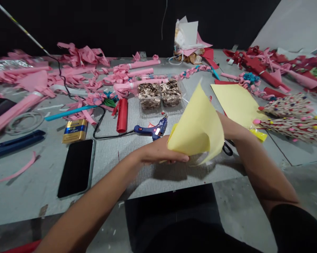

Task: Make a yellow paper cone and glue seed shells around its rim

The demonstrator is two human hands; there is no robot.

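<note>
A yellow paper cone (195, 123) is held up over the table, its pointed end up and its wide end curling open toward me. My left hand (163, 151) grips its lower left side, the thumb lying across the near edge. Behind the cone's right side is my right hand (224, 124); the paper hides its fingers, so what it holds cannot be seen. Just beyond my left hand, a blue glue gun (153, 130) lies on the table. Black scissor handles (227, 148) show below my right wrist.
Plastic boxes of wooden pieces (160, 95) stand behind the glue gun. A phone (76, 168), gold pack (74, 131) and red roll (122, 115) lie left. Yellow sheets (239, 103) and decorated cones (295, 123) lie right. Pink scraps (87, 56) line the back.
</note>
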